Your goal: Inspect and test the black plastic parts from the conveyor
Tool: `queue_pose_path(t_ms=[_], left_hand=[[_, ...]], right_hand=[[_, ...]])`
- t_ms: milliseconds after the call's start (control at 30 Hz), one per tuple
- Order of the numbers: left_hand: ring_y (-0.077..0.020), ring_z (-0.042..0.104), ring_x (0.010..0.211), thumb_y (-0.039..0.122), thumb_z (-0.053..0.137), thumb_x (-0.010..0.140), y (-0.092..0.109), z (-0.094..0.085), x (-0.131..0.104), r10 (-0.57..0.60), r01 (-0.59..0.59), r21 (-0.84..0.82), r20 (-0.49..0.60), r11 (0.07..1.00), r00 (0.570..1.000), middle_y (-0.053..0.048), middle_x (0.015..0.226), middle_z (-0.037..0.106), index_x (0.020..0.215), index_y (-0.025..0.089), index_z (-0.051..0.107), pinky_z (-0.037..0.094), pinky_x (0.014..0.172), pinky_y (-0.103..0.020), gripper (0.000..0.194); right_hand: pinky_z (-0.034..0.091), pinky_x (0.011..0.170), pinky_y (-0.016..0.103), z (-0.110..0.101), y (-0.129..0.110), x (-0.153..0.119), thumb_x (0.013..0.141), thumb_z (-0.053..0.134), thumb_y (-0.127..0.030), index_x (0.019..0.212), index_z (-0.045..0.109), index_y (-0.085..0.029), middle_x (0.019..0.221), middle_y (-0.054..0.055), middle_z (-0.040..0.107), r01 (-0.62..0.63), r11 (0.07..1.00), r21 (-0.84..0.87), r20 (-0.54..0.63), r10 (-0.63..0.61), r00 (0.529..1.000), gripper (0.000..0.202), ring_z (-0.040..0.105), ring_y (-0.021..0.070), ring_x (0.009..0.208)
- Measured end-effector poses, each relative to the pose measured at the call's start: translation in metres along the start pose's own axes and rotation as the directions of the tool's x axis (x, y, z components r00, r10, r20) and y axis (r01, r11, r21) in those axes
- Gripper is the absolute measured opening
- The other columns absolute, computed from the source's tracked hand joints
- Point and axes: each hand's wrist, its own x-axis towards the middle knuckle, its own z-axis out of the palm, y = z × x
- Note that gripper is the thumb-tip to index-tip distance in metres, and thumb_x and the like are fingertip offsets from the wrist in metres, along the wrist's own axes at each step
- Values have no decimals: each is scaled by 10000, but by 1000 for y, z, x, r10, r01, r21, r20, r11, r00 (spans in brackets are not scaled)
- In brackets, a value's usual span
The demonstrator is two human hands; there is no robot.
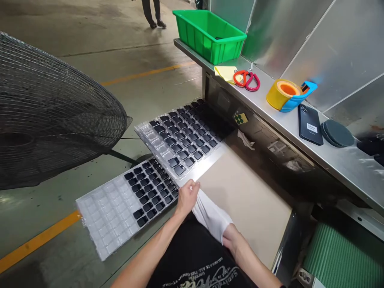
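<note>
My left hand [188, 196] is closed on one end of a white cloth [211, 216], close to the front edge of the tan board [240, 188]. The cloth stretches down to the right and covers part of my right hand [229, 236], whose fingers are hidden in or behind it. Beyond my left hand lies a clear tray [159, 146] with black square pieces in most of its pockets. A second clear tray [111, 212], lower and to the left, holds black pieces in its right part; its left pockets hold none.
A large fan [60, 116] stands at the left. The metal shelf [264, 92] carries a green bin [210, 38], scissors [247, 80], a tape roll [282, 94] and a phone [310, 124]. Green ribbed belt [342, 256] at lower right. A person's legs [152, 12] show far back.
</note>
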Motion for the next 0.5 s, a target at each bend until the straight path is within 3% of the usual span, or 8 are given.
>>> queue_pose_path(t_ms=[100, 133, 200, 267, 333, 400, 433, 500], left_hand=[[-127, 350, 525, 495, 517, 862, -12, -26, 23, -74, 67, -41, -177, 997, 981, 60, 532, 334, 646, 245, 372, 281, 558, -260, 362], [-125, 359, 516, 498, 529, 853, -13, -32, 27, -94, 86, -54, -172, 995, 981, 60, 535, 352, 654, 245, 374, 281, 542, -254, 357], [-119, 366, 476, 525, 604, 813, -8, -31, 25, -140, 137, -96, -25, 986, 990, 67, 520, 378, 666, 242, 411, 274, 499, -249, 373], [-129, 430, 480, 546, 678, 781, 6, -19, 10, -126, 161, -132, 236, 978, 964, 60, 537, 449, 710, 226, 497, 318, 483, -250, 375], [-160, 570, 597, 533, 720, 790, 21, -5, -11, -37, 105, -153, 393, 983, 919, 20, 668, 596, 872, 196, 610, 452, 565, -269, 365], [-209, 697, 873, 491, 739, 818, 29, -5, -31, 82, -21, -167, 368, 986, 926, -60, 987, 726, 1166, 182, 639, 568, 793, -325, 476], [-233, 707, 1025, 476, 740, 834, 27, -12, -38, 122, -77, -149, 323, 986, 938, -93, 1152, 726, 1292, 194, 605, 575, 912, -359, 556], [-263, 671, 1214, 478, 724, 863, 10, -40, -50, 139, -130, -53, 254, 990, 957, -116, 1339, 679, 1397, 229, 562, 545, 1055, -413, 611]], right_hand=[[537, 1065, 480, -22, -2, -44, 906, 762, -455, 1219, 751, -215, 1198, 133, 757, -189, 980, 68, -49, 193, 980, 395, 722, 279, 1166], [537, 1052, 452, -28, 0, -51, 860, 824, -431, 1251, 732, -210, 1229, 136, 742, -214, 975, 63, -97, 219, 971, 458, 728, 262, 1138], [561, 961, 390, -30, 5, -50, 792, 893, -411, 1391, 641, -255, 1352, 129, 676, -172, 985, -14, -215, 165, 962, 668, 722, 223, 1092], [574, 854, 339, -25, 10, -28, 765, 905, -393, 1469, 563, -302, 1411, 109, 629, -92, 989, -120, -248, 60, 967, 787, 710, 193, 1031], [571, 784, 309, -22, 8, 8, 756, 888, -364, 1339, 652, -249, 1271, 82, 694, -38, 982, -183, -230, -5, 973, 640, 699, 174, 921], [557, 705, 295, -32, -7, 47, 711, 890, -334, 1020, 726, -178, 955, 37, 736, -30, 983, -179, -287, -23, 958, 383, 667, 166, 768], [538, 642, 293, -44, -20, 66, 657, 912, -319, 863, 699, -172, 797, 12, 704, -52, 990, -135, -374, -2, 927, 331, 639, 166, 684], [518, 619, 286, -81, -52, 98, 738, 846, -373, 765, 622, -199, 674, -12, 645, -32, 995, -91, -497, -17, 868, 284, 619, 162, 653]])
